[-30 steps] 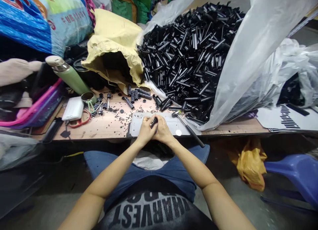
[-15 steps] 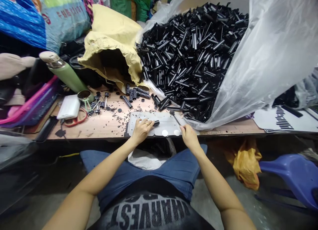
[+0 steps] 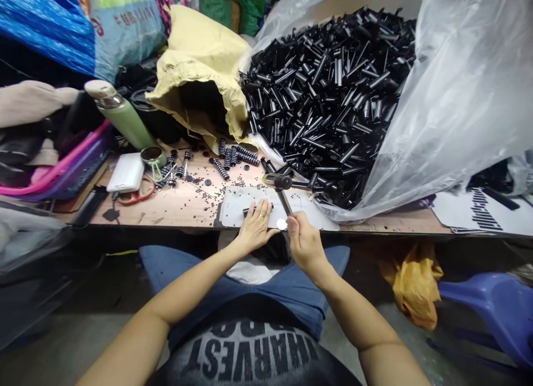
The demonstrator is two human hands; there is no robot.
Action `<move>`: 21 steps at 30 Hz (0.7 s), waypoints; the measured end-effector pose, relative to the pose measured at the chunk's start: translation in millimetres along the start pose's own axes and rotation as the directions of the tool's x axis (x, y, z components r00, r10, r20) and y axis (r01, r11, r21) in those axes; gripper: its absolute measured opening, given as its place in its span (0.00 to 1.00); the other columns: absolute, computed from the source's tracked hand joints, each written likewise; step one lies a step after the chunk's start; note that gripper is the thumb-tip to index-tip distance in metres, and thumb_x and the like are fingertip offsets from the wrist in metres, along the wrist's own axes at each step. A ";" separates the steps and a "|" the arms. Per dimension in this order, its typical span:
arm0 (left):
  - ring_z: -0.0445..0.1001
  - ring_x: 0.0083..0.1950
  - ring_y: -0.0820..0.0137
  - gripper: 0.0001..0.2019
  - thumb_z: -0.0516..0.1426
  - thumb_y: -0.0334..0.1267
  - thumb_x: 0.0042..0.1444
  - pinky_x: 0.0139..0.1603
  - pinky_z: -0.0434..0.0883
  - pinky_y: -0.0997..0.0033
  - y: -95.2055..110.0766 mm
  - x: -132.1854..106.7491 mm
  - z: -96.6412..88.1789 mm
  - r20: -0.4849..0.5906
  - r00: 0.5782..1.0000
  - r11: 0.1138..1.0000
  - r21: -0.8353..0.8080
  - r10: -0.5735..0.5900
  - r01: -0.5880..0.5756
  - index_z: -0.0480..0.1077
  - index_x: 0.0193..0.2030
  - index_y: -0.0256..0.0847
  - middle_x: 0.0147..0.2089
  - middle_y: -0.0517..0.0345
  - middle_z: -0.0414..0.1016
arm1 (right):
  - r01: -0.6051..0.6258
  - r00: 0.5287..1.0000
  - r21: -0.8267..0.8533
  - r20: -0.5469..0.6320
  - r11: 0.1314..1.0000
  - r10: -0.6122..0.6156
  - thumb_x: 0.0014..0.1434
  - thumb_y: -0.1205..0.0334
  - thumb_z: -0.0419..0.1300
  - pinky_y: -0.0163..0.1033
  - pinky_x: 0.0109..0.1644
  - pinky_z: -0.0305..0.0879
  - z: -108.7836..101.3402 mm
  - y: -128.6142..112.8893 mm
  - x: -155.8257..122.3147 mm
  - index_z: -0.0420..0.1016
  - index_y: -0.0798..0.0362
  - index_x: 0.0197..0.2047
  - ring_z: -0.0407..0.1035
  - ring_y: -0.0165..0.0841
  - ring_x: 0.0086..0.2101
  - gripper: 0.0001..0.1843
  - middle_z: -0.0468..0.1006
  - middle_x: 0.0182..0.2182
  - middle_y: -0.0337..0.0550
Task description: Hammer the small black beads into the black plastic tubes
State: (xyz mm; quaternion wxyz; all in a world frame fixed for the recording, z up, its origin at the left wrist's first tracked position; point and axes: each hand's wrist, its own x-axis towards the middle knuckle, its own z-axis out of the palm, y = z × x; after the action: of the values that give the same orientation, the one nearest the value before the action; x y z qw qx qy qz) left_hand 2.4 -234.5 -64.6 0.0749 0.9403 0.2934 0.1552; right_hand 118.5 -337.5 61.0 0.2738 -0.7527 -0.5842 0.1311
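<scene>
The right hand (image 3: 303,242) is now gripping the hammer (image 3: 280,187) raised — a moment ago low — while left-hand fingers (image 3: 259,215) are pinning the black part (image 3: 249,211) to the desk (image 3: 166,208).

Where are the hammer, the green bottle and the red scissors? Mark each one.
hammer (image 3: 278,181): head view, on its metal head, raised above the plate.
green bottle (image 3: 127,122): head view, on the middle of its green body.
red scissors (image 3: 137,195): head view, on a red handle loop.

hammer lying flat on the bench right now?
No: the right hand holds the hammer raised, its head above the white mat.
</scene>
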 end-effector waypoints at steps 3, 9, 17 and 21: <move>0.41 0.73 0.52 0.35 0.47 0.46 0.61 0.70 0.42 0.47 1.6 -4.1 5.1 0.022 0.999 0.999 0.027 0.029 -0.029 0.46 0.70 0.25 0.71 0.35 0.49 | 0.066 0.992 -0.020 0.112 0.998 -0.063 0.69 0.51 0.35 0.35 0.31 0.61 22.7 -8.3 -4.4 0.66 0.51 0.44 0.71 0.34 0.27 0.22 0.76 0.30 0.45; 0.45 0.72 0.54 0.31 0.45 0.37 0.61 0.69 0.48 0.50 -6.0 -3.3 9.4 0.023 0.999 0.999 0.030 0.044 -0.045 0.49 0.69 0.25 0.70 0.36 0.50 | 0.079 0.924 -0.211 0.382 0.974 0.008 0.69 0.54 0.40 0.36 0.32 0.59 52.4 9.3 -1.2 0.67 0.52 0.42 0.73 0.37 0.29 0.18 0.78 0.31 0.46; 0.47 0.71 0.50 0.36 0.49 0.52 0.58 0.69 0.44 0.48 -3.1 18.2 1.5 0.030 0.999 0.999 -0.047 -0.011 0.012 0.54 0.67 0.25 0.69 0.33 0.53 | 0.059 0.998 -0.044 -0.002 0.997 -0.059 0.69 0.49 0.35 0.35 0.33 0.61 6.9 -19.2 29.7 0.67 0.52 0.45 0.72 0.34 0.29 0.24 0.77 0.32 0.46; 0.49 0.71 0.51 0.34 0.50 0.46 0.58 0.69 0.45 0.50 -10.2 19.7 2.5 0.001 0.999 0.998 -0.061 0.032 -0.032 0.54 0.67 0.25 0.68 0.33 0.55 | 0.056 0.960 -0.260 0.279 0.964 0.020 0.69 0.52 0.38 0.40 0.39 0.64 36.3 -15.8 43.1 0.66 0.57 0.53 0.75 0.41 0.36 0.23 0.79 0.38 0.54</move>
State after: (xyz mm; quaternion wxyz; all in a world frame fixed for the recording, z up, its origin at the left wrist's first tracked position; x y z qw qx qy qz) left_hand 13.3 -215.0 -64.5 0.1013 0.9424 0.2732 0.1641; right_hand 99.1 -284.4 45.6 0.0868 -0.7511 -0.6360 0.1540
